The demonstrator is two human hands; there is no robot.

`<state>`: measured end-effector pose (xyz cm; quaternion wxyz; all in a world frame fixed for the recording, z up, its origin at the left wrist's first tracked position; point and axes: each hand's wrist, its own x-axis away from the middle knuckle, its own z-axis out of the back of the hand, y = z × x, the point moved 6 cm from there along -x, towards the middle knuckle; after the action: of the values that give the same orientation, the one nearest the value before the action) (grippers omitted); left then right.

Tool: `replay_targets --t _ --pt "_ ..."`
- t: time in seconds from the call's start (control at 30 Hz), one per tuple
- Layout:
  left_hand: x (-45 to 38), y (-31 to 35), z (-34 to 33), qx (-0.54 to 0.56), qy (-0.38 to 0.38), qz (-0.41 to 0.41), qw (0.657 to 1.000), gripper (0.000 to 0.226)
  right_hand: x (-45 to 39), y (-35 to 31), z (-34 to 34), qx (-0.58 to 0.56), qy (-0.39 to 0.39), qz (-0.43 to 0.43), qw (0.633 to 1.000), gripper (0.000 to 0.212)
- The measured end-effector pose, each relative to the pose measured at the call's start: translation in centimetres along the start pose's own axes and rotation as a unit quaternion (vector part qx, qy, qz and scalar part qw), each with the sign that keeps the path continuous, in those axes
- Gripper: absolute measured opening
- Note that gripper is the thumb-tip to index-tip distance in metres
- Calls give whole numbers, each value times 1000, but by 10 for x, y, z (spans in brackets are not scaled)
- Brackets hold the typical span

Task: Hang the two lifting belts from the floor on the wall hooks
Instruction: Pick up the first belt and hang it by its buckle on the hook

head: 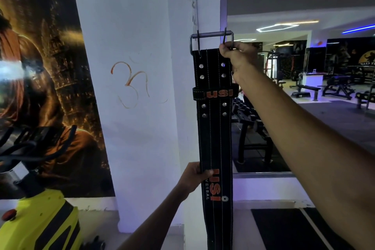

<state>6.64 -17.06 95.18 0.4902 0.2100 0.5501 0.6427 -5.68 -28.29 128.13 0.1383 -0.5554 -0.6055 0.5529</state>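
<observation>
A: Nearest first. Left hand [195, 176], low in the frame, fingers wrapped around the left edge of the black lifting belt [215, 128], thumb lying over its front just beside the orange lettering.

B: Noted. Right hand?

A: Right hand [237, 55], raised, arm reaching in from the right. Fingers pinched closed on the top right corner of the belt, at the right prong of the metal buckle [211, 40].

B: Belt position?

A: Hanging vertically, flat against the corner of the white pillar [142, 107], buckle uppermost, tail running out of the bottom of the frame. Keeper loop sits across it below the upper rivets.

B: Any hook?

A: A thin metal wall hook [195, 13] on the pillar just above the buckle's left end. Cannot tell whether the buckle touches it.

B: Surroundings?

A: Yellow exercise bike [40, 223] lower left, poster [46, 87] behind it. Orange symbol drawn on the pillar. Farther right, dumbbell rack [251, 128], then benches [308, 89].
</observation>
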Motion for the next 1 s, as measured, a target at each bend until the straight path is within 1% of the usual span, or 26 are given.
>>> replay_targets --t 0.03,0.07,0.1,0.13,0.17,0.23,0.27,0.3,0.33,0.37,0.43,0.5,0.57,0.67,0.7,0.77,0.83,0.93,1.0 --pt "4 -9 -5 -19 -15 2 1000 8 2 0 2 10 5 2 1000 21" --pt "7 -17 -8 -33 -22 8 999 13 3 1 3 20 13 5 1000 20" --pt "8 -26 -9 -36 -21 17 999 29 4 3 5 25 18 6 1000 19" --pt "9 -29 -9 -34 -28 24 999 38 4 4 6 24 17 4 1000 18" --pt "8 -30 -9 -24 -36 26 999 37 4 5 7 17 14 1 1000 18" --pt "3 -12 -6 -26 -43 23 998 23 2 8 10 3 9 -3 1000 17" --pt "-2 2 1 -12 -25 17 999 27 0 8 11 1 9 -4 1000 16" --pt "-8 20 12 14 13 8 1000 37 -2 9 12 -3 10 -2 1000 14" --pt "-14 41 23 52 59 -5 997 40 -4 9 14 -4 14 5 1000 13" --pt "-21 65 36 92 107 -27 990 39 -6 9 16 -2 17 13 1000 14" --pt "-33 122 62 135 194 -94 967 36 -12 13 19 5 26 23 999 14" --pt "-41 177 80 150 251 -165 942 28 -14 17 20 7 30 24 999 13" --pt "-50 218 87 137 265 -200 933 20 -12 19 20 8 25 29 999 20" --pt "-70 253 86 100 230 -203 946 26 -9 24 24 29 17 16 999 29" --pt "-75 259 87 82 229 -208 947 26 -7 25 26 45 21 16 999 33" --pt "-85 267 91 36 238 -229 943 25 -12 25 27 50 18 55 997 40" --pt "-92 271 93 5 247 -251 936 27 -14 22 25 56 5 112 992 36" --pt "-103 273 96 -11 273 -277 921 42 -23 19 20 115 -31 207 971 24" --pt "-115 269 102 -21 283 -273 919 43 -32 24 15 125 -71 227 963 28"
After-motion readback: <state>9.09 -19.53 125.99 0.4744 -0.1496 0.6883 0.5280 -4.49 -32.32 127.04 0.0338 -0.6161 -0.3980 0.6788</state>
